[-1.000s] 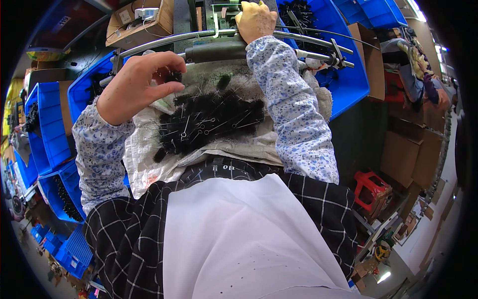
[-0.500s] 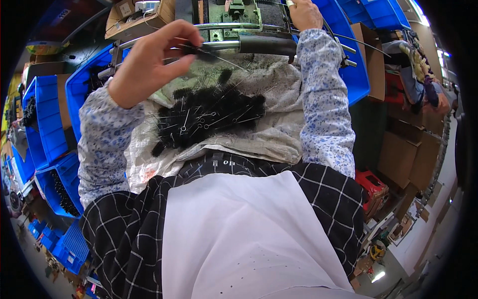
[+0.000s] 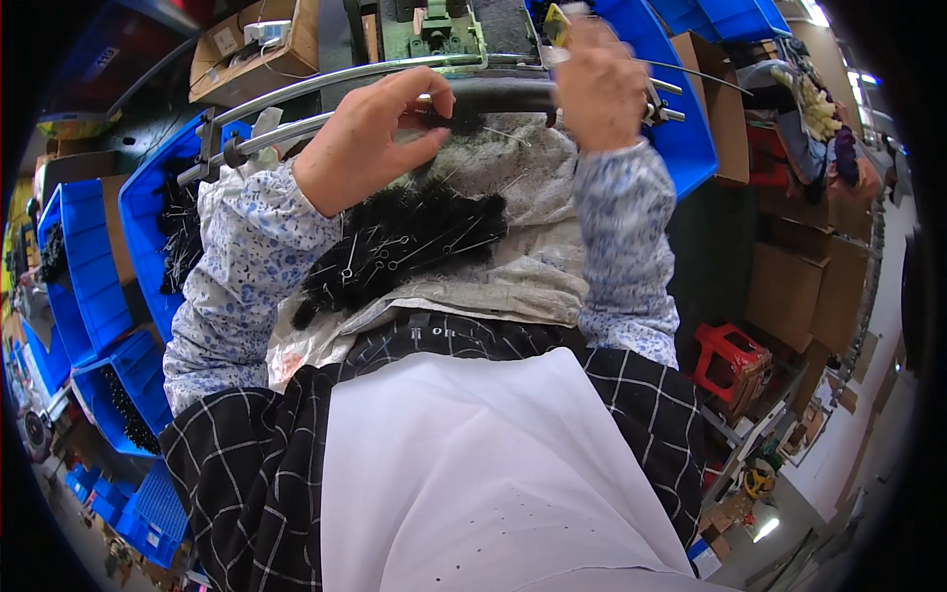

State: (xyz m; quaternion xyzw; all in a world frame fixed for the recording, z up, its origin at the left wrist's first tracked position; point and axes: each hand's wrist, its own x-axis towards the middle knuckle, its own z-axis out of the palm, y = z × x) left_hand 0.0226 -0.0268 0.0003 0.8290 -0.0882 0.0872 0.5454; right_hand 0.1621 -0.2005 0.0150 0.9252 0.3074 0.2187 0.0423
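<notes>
My left hand (image 3: 380, 138) is closed in a pinch on a small black wire brush (image 3: 466, 124), whose thin metal stem points to the right. Below it, on the stained white woven sack (image 3: 538, 266) over my lap, lies a pile of similar black brushes (image 3: 419, 232) with twisted wire stems and looped ends. At the right side of the bench, my right hand (image 3: 599, 87) is raised and smeared by motion. Its fingers cannot be made out. Close to its fingers is a yellow and white part (image 3: 560, 22) of the machine.
Ahead stands a green metal machine (image 3: 434, 30) with horizontal metal bars (image 3: 355, 74) in front. Blue bins flank me, one at the left (image 3: 143, 217) with more brushes and one at the right (image 3: 695, 138). A cardboard box (image 3: 252, 59) sits far left; a red stool (image 3: 725, 360) stands right.
My left hand has moved right with the brush, over the pile's far edge. My right hand has come down and nearer, off the top edge of the picture. The view has shifted slightly.
</notes>
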